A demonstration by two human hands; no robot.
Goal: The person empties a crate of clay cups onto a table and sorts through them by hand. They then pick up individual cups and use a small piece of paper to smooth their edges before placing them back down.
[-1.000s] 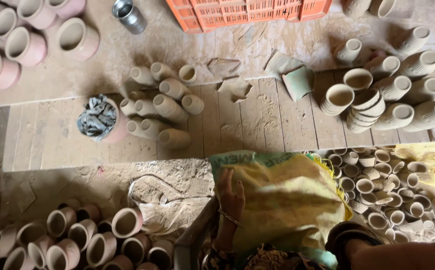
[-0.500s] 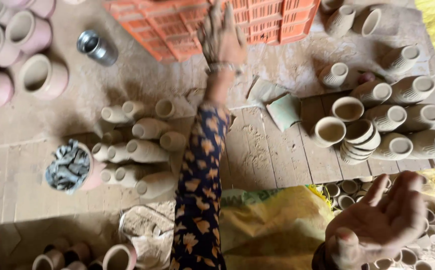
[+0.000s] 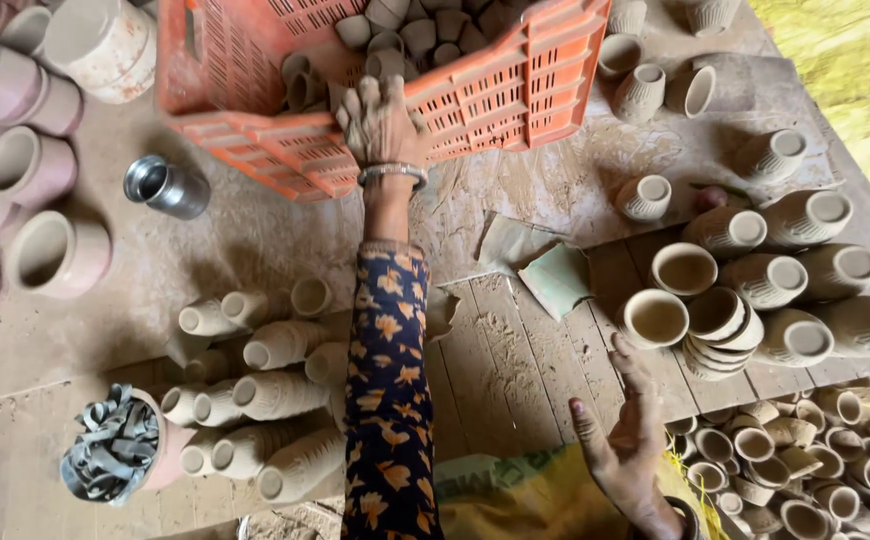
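My left hand (image 3: 383, 125) reaches far forward and grips the near rim of an orange plastic crate (image 3: 255, 120) that holds several small grey clay cups (image 3: 425, 30). A metal bangle sits on that wrist, and the sleeve is dark with orange flowers. My right hand (image 3: 630, 440) hovers low at the right with fingers spread and nothing in it, just above a yellow sack (image 3: 515, 495) and close to a stack of clay cups (image 3: 715, 330).
Unfired clay cups lie on their sides at the left (image 3: 265, 400) and right (image 3: 815, 260). Large pinkish pots (image 3: 45, 250) line the left edge. A steel tumbler (image 3: 167, 186), a pot of scraps (image 3: 120, 450) and small cups (image 3: 775, 470) are also around.
My left arm has stretched out from the sack to the crate and taken hold of its rim. The view has shifted forward. My right hand has risen with fingers apart.
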